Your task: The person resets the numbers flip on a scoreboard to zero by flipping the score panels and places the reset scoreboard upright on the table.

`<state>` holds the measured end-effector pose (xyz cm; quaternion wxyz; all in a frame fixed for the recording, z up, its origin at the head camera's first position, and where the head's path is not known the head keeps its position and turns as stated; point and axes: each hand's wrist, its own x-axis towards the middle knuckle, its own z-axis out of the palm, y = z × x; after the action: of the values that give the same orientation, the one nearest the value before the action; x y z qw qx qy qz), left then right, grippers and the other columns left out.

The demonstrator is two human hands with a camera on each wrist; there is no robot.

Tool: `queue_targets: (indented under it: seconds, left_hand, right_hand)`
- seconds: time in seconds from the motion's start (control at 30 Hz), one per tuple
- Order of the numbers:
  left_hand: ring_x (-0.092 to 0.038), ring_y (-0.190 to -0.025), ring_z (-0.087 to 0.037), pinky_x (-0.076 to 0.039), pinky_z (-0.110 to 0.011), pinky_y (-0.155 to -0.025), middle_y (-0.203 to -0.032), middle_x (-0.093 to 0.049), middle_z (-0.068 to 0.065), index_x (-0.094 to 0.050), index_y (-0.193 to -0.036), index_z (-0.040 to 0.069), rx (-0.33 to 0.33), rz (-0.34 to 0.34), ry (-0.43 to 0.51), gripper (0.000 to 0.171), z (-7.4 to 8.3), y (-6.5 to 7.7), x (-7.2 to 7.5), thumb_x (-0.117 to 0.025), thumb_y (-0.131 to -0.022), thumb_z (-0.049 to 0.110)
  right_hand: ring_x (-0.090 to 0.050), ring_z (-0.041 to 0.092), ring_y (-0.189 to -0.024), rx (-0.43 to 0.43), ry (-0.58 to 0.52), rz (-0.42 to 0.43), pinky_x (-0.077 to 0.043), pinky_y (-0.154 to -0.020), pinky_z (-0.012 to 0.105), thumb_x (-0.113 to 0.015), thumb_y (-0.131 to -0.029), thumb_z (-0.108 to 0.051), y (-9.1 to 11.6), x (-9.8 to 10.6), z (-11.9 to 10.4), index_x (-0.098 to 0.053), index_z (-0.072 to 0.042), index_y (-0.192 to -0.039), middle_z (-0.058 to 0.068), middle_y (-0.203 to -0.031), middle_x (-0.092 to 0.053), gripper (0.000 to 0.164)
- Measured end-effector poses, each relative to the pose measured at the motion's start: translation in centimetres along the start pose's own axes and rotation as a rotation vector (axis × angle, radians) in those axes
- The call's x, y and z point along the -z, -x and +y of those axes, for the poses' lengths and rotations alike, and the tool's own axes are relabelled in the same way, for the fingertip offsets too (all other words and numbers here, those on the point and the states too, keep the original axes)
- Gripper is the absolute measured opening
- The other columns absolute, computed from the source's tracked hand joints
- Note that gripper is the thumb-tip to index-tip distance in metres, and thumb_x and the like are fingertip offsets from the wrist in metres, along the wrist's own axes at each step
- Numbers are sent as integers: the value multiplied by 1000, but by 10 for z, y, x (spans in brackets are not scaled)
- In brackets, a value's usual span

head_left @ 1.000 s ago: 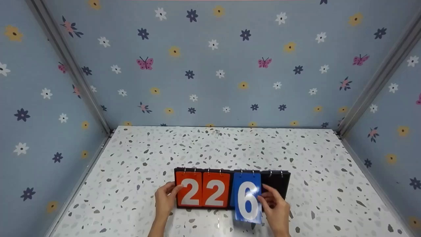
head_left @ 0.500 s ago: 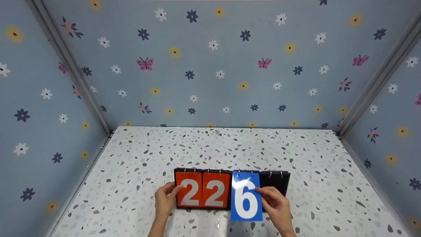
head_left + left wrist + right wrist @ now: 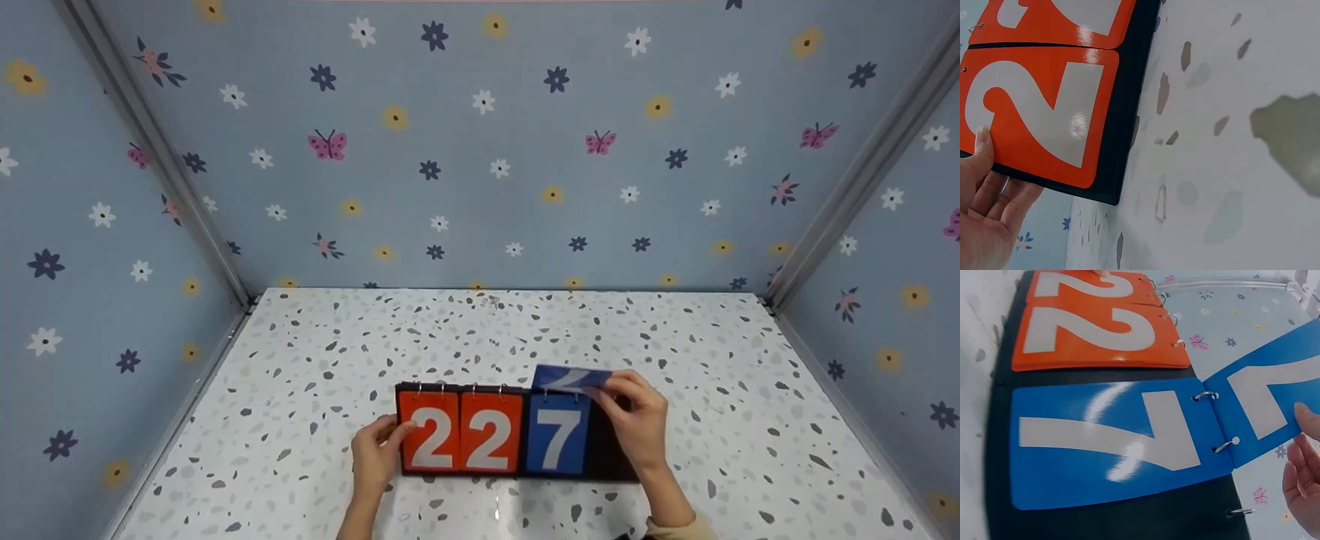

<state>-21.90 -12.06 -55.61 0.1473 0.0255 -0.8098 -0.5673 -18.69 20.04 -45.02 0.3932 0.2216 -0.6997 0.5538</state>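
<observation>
A black flip scoreboard (image 3: 609, 459) stands on the table near its front, with number cards hung on metal rings along its top. Two orange cards show 2: the left card (image 3: 414, 457) and the right card (image 3: 471, 459). Beside them hangs a blue card (image 3: 536, 450) reading 7. My left hand (image 3: 988, 225) grips the scoreboard's left edge, thumb on the front of the orange card and fingers behind. With thumb and fingers my right hand (image 3: 639, 420) pinches a lifted blue card (image 3: 1258, 371), swung above the rings; its visible face bears part of a white numeral.
The speckled white table (image 3: 315, 345) spreads around the scoreboard. Blue flowered panels (image 3: 480, 202) rise at the back and both sides, joined by grey metal posts (image 3: 161, 150). Bare rings (image 3: 1239, 512) hang at the scoreboard's black right end.
My right hand has moved up and raised the blue card marked 6 over the rings, uncovering the blue 7 beneath. The left hand has stayed on the scoreboard's edge.
</observation>
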Motion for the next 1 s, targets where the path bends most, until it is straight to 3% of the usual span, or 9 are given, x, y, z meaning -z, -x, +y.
queue_targets:
  seconds: [0.17,0.27,0.53,0.73,1.0]
  left_hand:
    - [-63,-81,-23,-51,-33,-73,-82,-67,-10,-69,-87,-1,-9,1,-5,19,0,1,0,-70,-79,15]
    - [-63,-81,-23,-51,-34,-73,-83,-67,-11,-69,-88,-1,-11,-2,0,19,0,1,0,-70,-79,15]
    - [-63,-79,-23,-51,-31,-72,-81,-67,-10,-69,-87,-1,-13,4,5,18,0,1,0,-70,-78,14]
    - [-63,-79,-22,-51,-30,-71,-82,-67,-10,-69,-87,-1,-14,-4,-11,18,1,1,1,-70,-79,15]
    - [-62,-78,-19,-51,-31,-73,-84,-67,-9,-68,-89,-1,47,-22,-7,21,3,0,1,-68,-80,18]
  right_hand:
    - [-56,17,-61,-21,55,2,-46,-60,16,-68,-65,21,-19,-5,6,-63,10,-71,19,-66,-59,13]
    - [-55,17,-58,-35,116,10,-45,-57,16,-70,-66,17,-25,-6,20,-64,7,-71,16,-66,-60,12]
    - [-57,12,-59,-193,355,-32,-46,-56,19,-76,-70,-4,-35,-8,48,-68,1,-75,9,-70,-65,11]
    - [-60,19,-61,-287,402,-95,-48,-57,22,-75,-72,-6,-41,-13,53,-68,2,-78,10,-71,-65,13]
    - [-59,20,-59,-361,469,-127,-47,-54,22,-73,-72,-1,-43,-17,58,-68,5,-81,13,-70,-65,13]
